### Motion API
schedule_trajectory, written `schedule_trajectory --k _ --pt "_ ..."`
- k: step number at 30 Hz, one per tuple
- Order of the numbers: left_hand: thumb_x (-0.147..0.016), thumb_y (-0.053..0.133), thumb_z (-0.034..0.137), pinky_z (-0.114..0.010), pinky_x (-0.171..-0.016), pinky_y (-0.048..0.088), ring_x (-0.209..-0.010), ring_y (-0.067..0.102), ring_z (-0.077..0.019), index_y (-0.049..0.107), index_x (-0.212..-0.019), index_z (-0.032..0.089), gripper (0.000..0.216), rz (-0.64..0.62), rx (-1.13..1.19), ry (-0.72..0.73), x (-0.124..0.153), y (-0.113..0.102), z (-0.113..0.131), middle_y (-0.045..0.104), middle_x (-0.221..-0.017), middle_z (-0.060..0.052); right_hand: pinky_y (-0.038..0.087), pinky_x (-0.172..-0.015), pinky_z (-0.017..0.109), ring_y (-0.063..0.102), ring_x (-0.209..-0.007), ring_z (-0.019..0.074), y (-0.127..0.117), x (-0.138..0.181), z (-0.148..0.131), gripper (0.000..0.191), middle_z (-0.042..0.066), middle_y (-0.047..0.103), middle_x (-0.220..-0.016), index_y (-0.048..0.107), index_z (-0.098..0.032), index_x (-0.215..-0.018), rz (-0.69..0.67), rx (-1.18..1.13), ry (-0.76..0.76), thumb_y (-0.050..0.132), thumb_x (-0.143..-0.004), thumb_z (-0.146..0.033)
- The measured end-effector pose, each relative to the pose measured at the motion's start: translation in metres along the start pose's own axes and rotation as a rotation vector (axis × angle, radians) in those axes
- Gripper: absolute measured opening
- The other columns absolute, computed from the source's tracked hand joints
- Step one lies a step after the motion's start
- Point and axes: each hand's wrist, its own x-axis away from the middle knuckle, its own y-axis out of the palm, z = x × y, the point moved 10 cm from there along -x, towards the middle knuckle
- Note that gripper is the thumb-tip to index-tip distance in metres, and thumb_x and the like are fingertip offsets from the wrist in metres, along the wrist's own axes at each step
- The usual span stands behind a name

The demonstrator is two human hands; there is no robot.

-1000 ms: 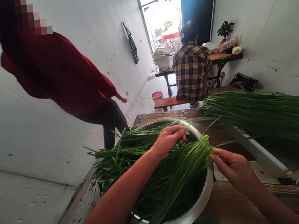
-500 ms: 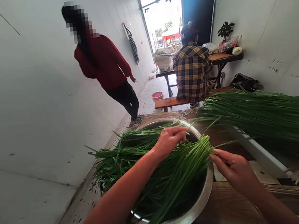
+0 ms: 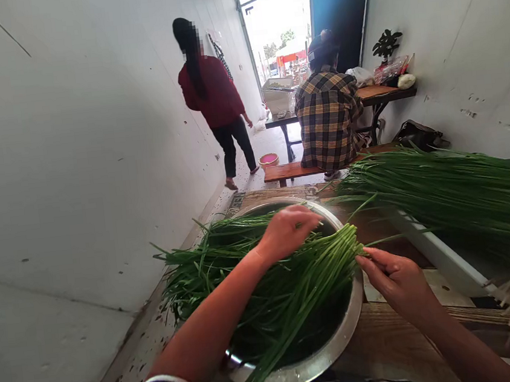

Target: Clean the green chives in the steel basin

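Bunch of green stalks [image 3: 318,275] is lying across the metal basin [image 3: 301,374], bottom centre of frame, pale ends gathering at its right rim. Right hand [image 3: 398,276], right of centre, is pinching narrowly at those ends, thumb against fingertips. Left hand [image 3: 291,230], mid-frame, is hovering over the bunch, fingers curled; blurred, can't tell if it's holding a strand. Best practice, I'd judge: be pinching lightly, picking few stalks at once, drawing lengthwise so leaves aren't creasing. Second heap [image 3: 456,194] is overhanging a white-edged tray [image 3: 453,258], right of frame. Person in plaid [image 3: 327,119] is sitting upper centre, facing away.
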Motion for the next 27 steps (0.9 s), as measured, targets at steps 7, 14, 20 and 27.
schedule_trajectory --k 7,14,20,27 --pt "-0.078 0.057 0.029 -0.030 -0.074 0.042 -0.076 0.059 -0.0187 0.073 -0.083 0.016 0.020 0.041 -0.426 -0.290 0.002 -0.007 -0.079 0.067 -0.082 -0.009 0.039 -0.044 0.021 0.047 -0.047 0.0104 0.003 0.002 0.005 0.037 -0.002 0.057 -0.055 0.069 -0.015 -0.089 -0.018 -0.022 0.021 0.049 -0.084 -0.046" --pt "-0.079 0.059 0.034 -0.039 -0.091 0.035 -0.103 0.049 -0.0246 0.073 -0.094 0.026 0.022 0.038 -0.432 -0.097 -0.011 0.009 -0.075 0.063 -0.100 -0.007 0.038 -0.041 0.021 0.047 -0.044 0.0110 0.003 0.002 0.005 0.035 -0.003 0.051 -0.048 0.069 -0.018 -0.085 0.000 -0.028 0.026 0.050 -0.082 -0.048" --pt "-0.085 0.049 0.024 -0.038 -0.096 0.035 -0.102 0.053 -0.0202 0.071 -0.092 0.022 0.023 0.118 -0.326 0.044 -0.009 0.007 -0.046 0.065 -0.103 -0.007 0.040 -0.042 0.021 0.051 -0.045 0.0120 0.002 0.001 0.004 0.035 -0.002 0.055 -0.049 0.069 -0.018 -0.083 0.008 -0.054 0.040 0.052 -0.079 -0.049" --pt "-0.085 0.047 0.018 -0.028 -0.080 0.048 -0.085 0.063 -0.0161 0.067 -0.105 0.019 0.028 0.179 0.063 0.008 -0.003 0.000 -0.022 0.071 -0.093 -0.005 0.041 -0.043 0.020 0.052 -0.047 0.0118 0.003 0.000 0.005 0.035 -0.002 0.054 -0.049 0.069 -0.017 -0.083 0.006 -0.039 0.022 0.050 -0.081 -0.047"
